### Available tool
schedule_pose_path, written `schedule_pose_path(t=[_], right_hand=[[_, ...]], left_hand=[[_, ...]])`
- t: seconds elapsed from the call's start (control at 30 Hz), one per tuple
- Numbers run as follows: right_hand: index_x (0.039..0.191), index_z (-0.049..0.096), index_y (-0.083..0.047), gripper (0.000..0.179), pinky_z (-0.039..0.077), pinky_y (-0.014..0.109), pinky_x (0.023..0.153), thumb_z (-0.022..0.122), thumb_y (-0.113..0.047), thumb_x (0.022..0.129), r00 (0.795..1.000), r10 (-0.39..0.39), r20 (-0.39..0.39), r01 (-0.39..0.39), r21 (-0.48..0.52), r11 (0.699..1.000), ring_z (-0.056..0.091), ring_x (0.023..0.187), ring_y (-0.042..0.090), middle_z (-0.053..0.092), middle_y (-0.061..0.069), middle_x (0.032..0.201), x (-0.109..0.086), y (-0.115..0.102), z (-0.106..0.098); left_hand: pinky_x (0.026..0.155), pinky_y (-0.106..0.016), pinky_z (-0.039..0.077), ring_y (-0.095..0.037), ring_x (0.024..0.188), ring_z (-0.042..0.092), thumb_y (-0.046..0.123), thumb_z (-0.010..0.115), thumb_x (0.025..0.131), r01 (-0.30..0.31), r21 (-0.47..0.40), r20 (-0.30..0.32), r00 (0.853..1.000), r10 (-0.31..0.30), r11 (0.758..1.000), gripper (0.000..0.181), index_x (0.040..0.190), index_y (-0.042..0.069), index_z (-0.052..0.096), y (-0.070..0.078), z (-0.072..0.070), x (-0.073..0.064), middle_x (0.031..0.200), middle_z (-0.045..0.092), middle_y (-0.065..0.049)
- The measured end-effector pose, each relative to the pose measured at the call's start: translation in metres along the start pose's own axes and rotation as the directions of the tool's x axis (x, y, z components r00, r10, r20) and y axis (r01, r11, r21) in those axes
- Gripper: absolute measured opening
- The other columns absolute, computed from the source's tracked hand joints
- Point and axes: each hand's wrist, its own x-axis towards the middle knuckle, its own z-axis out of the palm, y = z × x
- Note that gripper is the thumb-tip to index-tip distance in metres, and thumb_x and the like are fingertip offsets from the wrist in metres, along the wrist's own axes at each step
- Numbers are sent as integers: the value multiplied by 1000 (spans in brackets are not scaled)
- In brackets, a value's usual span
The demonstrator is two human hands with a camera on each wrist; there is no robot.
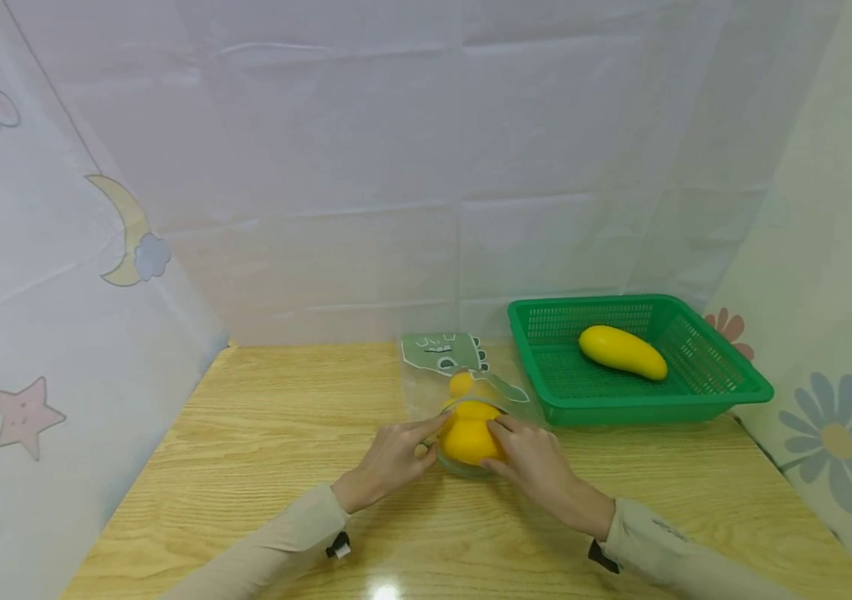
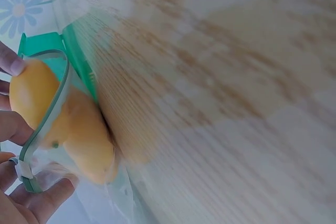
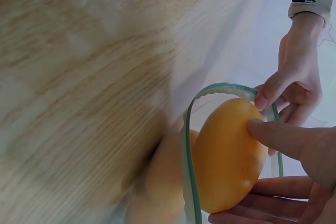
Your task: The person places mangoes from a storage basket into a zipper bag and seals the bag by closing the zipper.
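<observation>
A clear zip bag [image 1: 418, 402] with a green-edged mouth and a green cartoon print lies on the table, its mouth held wide towards me. Several yellow mangoes [image 2: 89, 142] are inside it. My left hand [image 1: 390, 458] pinches the bag's rim beside a white slider [image 2: 23, 169]. At the mouth, my right hand [image 1: 538, 462] holds one mango [image 3: 228, 153], thumb on its near face and fingers under it. That mango is partly within the opening. Bag and fingers hide parts of the fruit.
A green plastic basket [image 1: 553, 414] stands at the back right, close to the bag, with one long yellow mango [image 1: 623, 352] in it. The wooden table [image 1: 291, 400] meets printed cloth walls at the back and sides.
</observation>
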Motion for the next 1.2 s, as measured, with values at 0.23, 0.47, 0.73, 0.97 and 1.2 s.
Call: schedule_pose_path(t=[0.23, 0.47, 0.73, 0.97, 1.2], right_hand=[[105, 71, 2, 52, 58, 42, 71, 90, -30, 68, 1000, -18, 1, 18, -27, 999, 69, 86, 31, 70, 15, 102, -1, 0, 8], [104, 70, 2, 51, 58, 42, 69, 90, -30, 69, 1000, -9, 18, 9, -37, 999, 69, 86, 30, 70, 15, 102, -1, 0, 11], [100, 69, 2, 48, 58, 41, 67, 91, -26, 68, 1000, -18, 17, 19, -50, 999, 68, 85, 29, 69, 14, 99, 0, 0, 14], [101, 68, 3, 48, 58, 41, 66, 90, -26, 69, 1000, -15, 20, 15, -39, 999, 68, 83, 29, 69, 15, 98, 0, 0, 16], [100, 68, 3, 47, 58, 40, 64, 90, -26, 71, 999, -14, 45, 16, -41, 999, 67, 81, 28, 68, 14, 98, -3, 0, 18]], left_hand=[[43, -5, 27, -2, 55, 53, -1, 79, 79, -23, 10, -14, 1000, 23, 1000, 56, 132, 0, 61, -1, 2, 0, 112, 72, -13], [44, -4, 28, -4, 57, 56, -2, 80, 78, -23, 14, -4, 1000, 23, 1000, 59, 133, 1, 60, -1, 2, 0, 114, 71, -12], [42, -5, 24, 5, 48, 28, -2, 80, 77, -38, 7, -9, 999, 38, 999, 59, 132, -1, 61, -3, 4, -1, 118, 69, -13], [42, -5, 24, 7, 47, 23, -2, 80, 76, -39, 4, -16, 999, 39, 999, 61, 134, 1, 60, -2, 4, -1, 117, 70, -12], [43, -5, 27, 4, 47, 35, -2, 80, 78, -40, 4, -10, 999, 40, 999, 58, 133, 0, 60, -1, 6, -2, 119, 69, -13]])
